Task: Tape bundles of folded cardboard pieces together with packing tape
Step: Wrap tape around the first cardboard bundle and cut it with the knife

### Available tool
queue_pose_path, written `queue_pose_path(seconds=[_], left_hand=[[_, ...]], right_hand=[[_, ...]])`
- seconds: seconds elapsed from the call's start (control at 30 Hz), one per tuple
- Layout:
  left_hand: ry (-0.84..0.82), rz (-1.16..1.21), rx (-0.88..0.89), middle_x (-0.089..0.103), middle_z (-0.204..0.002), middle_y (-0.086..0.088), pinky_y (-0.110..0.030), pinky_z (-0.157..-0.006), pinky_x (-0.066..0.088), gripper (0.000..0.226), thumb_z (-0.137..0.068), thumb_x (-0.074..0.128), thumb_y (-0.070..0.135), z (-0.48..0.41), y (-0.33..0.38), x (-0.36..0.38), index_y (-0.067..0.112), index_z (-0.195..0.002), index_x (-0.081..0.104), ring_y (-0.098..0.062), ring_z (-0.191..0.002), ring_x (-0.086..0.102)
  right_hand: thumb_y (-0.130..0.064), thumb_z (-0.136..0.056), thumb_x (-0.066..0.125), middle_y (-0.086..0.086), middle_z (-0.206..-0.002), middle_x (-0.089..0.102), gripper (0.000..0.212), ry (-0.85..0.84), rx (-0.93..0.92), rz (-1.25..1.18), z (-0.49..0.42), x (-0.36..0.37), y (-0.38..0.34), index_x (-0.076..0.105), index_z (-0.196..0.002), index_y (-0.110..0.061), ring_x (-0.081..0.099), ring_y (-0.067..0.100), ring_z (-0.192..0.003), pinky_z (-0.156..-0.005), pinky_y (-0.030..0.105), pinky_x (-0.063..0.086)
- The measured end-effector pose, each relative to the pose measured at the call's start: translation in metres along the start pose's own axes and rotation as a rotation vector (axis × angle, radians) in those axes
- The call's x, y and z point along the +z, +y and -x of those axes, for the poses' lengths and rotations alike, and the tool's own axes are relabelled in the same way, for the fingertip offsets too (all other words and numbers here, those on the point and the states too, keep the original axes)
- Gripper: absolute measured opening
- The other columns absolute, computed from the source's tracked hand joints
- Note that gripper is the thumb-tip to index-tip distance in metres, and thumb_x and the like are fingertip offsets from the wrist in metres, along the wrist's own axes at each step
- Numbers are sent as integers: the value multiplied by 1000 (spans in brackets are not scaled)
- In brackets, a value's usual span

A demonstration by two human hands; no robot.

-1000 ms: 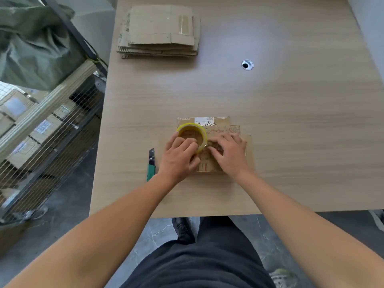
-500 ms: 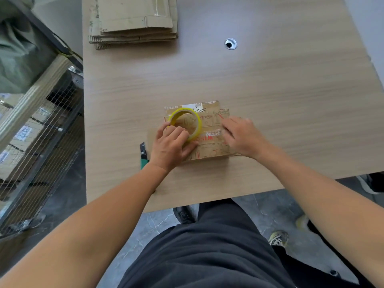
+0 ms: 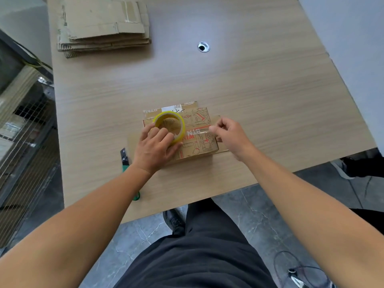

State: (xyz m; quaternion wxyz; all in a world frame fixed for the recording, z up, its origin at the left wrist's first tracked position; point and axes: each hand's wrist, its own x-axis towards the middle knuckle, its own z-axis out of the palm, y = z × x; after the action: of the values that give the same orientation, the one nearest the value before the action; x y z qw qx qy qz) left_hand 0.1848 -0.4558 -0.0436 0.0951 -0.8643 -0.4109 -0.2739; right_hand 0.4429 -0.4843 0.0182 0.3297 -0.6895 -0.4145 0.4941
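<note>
In the head view, a small flat bundle of folded brown cardboard printed with red and black drawings lies on the pale wood-grain bench, near the middle of its near edge. A plain cardboard flap sticks out from under the bundle on its right side.

The left grip, a bare hand, is clenched round a yellow-cored roll of clear packing tape. The fingers curl over the roll's near rim and the thumb lies against its right side. The roll rests on the left part of the bundle, its open core facing up.

The right grip, also a bare hand, hovers over the bundle's right edge. Thumb and forefinger pinch the free end of a shiny strip of clear tape, which runs from the roll across the printed top.

A green-handled utility knife lies on the bench just left of the left wrist, partly hidden by the forearm. A stack of folded plain brown cardboard sheets sits at the far left corner. A round metal-rimmed cable hole lies in the bench to the right of the stack.

A wire-mesh cart stands on the floor beyond the left edge.
</note>
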Motion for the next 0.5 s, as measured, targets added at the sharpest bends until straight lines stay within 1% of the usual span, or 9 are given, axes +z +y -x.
queue_pose_path(seconds=[0.03, 0.1, 0.17, 0.23, 0.37, 0.5], left_hand=[[-1, 1, 20, 54, -77, -3, -43, -104, 44, 33, -98, 62, 42, 1, -1, 1, 16, -79, 56, -27, -75, 53], [-6, -6, 32, 56, -78, -3, -43, -105, 44, 32, -99, 62, 41, 2, -2, 1, 15, -79, 58, -28, -76, 56], [-7, -26, 11, 57, -78, -3, -42, -105, 44, 32, -99, 61, 40, 1, -1, -2, 15, -79, 59, -28, -78, 57], [-1, -36, -4, 56, -78, -4, -42, -103, 44, 32, -99, 62, 40, -1, 3, -3, 15, -79, 59, -28, -77, 56], [3, -44, -29, 55, -78, -4, -42, -101, 44, 32, -99, 62, 40, -2, 3, -3, 15, -78, 60, -28, -76, 53], [17, -49, -26, 54, -78, -3, -40, -101, 42, 31, -98, 62, 39, -2, 3, 0, 16, -78, 57, -27, -76, 50]], right_hand=[[-10, -93, 67, 6, -78, 56, 24, 18, 42, -80, -5, -1, -1, 51, -77, -16, 56, 17, -73, -70, 34, 50], [-3, -92, 64, 7, -74, 57, 27, 69, 129, -230, -10, -4, -4, 48, -75, -15, 58, 16, -62, -65, 34, 54], [2, -91, 63, 6, -68, 53, 30, 162, 203, -337, -13, -10, -1, 45, -73, -15, 53, 15, -53, -59, 33, 52], [5, -90, 62, 5, -67, 48, 32, 208, 239, -429, -13, -15, 4, 44, -73, -16, 46, 12, -51, -55, 31, 49], [5, -92, 59, 4, -65, 46, 33, 152, 283, -643, -15, -12, 10, 44, -75, -18, 41, 12, -50, -53, 29, 46], [3, -95, 56, 2, -64, 48, 31, 139, 323, -722, -21, -6, 18, 43, -77, -19, 40, 12, -49, -50, 27, 47]])
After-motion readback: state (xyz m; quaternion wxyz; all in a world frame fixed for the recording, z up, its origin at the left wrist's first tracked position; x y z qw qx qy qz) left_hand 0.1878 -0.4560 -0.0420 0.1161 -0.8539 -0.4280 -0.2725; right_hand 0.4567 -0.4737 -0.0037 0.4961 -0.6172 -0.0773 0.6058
